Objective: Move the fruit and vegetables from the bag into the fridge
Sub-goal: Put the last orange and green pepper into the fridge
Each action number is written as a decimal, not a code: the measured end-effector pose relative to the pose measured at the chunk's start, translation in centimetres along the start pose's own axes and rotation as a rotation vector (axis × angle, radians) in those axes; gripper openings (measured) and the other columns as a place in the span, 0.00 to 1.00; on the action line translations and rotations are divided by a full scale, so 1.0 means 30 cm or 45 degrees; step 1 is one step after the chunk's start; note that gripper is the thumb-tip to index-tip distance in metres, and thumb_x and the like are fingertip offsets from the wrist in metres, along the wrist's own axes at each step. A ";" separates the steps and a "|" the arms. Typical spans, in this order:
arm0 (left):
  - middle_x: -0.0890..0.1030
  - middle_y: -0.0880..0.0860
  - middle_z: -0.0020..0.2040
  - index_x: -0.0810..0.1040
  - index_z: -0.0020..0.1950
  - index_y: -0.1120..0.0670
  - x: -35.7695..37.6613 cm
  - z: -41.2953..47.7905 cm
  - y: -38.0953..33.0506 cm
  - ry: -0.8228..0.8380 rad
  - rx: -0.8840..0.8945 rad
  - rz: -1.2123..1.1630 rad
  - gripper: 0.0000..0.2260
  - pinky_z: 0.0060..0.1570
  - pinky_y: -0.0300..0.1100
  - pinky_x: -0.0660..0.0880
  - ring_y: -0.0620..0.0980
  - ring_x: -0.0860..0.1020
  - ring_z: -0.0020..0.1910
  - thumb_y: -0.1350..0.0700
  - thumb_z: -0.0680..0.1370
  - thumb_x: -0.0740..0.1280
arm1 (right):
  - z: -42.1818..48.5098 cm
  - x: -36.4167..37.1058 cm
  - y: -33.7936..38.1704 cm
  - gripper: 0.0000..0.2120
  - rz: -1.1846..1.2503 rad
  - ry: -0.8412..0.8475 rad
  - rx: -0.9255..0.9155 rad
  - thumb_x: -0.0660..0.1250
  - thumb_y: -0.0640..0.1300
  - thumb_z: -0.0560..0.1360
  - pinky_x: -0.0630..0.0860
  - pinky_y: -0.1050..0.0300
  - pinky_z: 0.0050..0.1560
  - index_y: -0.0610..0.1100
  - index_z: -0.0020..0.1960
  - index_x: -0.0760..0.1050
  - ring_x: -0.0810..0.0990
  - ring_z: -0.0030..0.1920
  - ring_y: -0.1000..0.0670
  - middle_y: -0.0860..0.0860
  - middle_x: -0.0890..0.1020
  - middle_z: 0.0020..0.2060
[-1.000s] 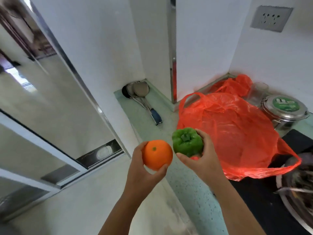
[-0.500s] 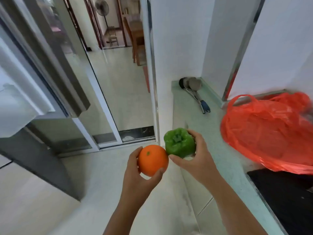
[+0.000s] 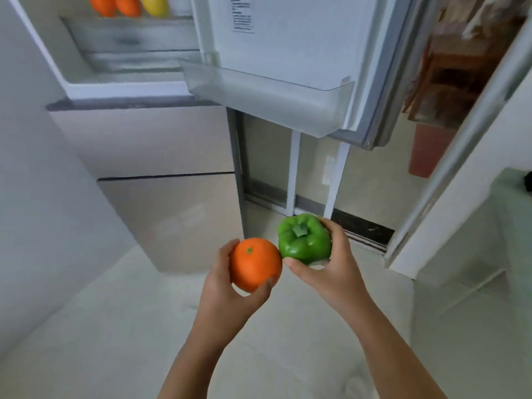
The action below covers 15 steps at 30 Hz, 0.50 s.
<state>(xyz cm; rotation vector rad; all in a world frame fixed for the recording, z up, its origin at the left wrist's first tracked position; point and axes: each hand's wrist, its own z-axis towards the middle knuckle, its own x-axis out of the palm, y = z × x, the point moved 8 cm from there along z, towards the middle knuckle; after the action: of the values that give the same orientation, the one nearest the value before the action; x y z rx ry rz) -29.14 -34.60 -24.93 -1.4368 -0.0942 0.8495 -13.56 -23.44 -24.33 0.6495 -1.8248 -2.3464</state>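
At centre frame, orange point(image 3: 255, 264) grasped in left hand point(image 3: 227, 286), touching green bell pepper point(image 3: 304, 239) gripped by right hand point(image 3: 331, 269). Toward 12 o'clock, open fridge door point(image 3: 290, 38) with clear bin point(image 3: 267, 96). At 11 o'clock, shelved oranges point(image 3: 115, 5) beside lemon point(image 3: 155, 4).

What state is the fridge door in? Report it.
Open: the fridge door is swung out, its inner bin and the shelf fruit exposed.

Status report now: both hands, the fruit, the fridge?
Left hand grip on orange. Right hand grip on green pepper. Fridge door open, nothing blocking; fruit on shelf.
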 end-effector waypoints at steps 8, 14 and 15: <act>0.67 0.34 0.56 0.63 0.62 0.40 -0.261 0.022 0.144 -0.239 -0.114 0.027 0.33 0.46 0.31 0.72 0.40 0.73 0.54 0.44 0.61 0.72 | 0.104 0.330 0.057 0.37 0.075 0.276 -0.031 0.76 0.54 0.56 0.77 0.57 0.55 0.57 0.63 0.66 0.75 0.58 0.57 0.54 0.72 0.61; 0.68 0.35 0.56 0.63 0.60 0.38 -0.378 0.190 0.234 -0.346 -0.202 0.024 0.32 0.44 0.31 0.73 0.41 0.73 0.54 0.41 0.60 0.72 | 0.302 0.535 0.074 0.40 0.091 0.390 -0.062 0.75 0.58 0.54 0.76 0.53 0.57 0.55 0.64 0.66 0.73 0.59 0.58 0.56 0.71 0.61; 0.68 0.34 0.56 0.63 0.59 0.37 -0.399 0.229 0.238 -0.355 -0.205 0.034 0.31 0.43 0.30 0.73 0.40 0.73 0.54 0.42 0.60 0.72 | 0.345 0.565 0.077 0.41 0.104 0.400 -0.060 0.75 0.59 0.54 0.76 0.51 0.57 0.55 0.64 0.66 0.73 0.59 0.58 0.56 0.72 0.60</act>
<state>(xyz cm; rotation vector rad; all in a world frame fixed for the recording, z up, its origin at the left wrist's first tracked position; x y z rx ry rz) -44.58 -36.32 -24.91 -1.4634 -0.3612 1.0807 -33.31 -20.37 -24.72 0.8634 -1.6226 -2.0890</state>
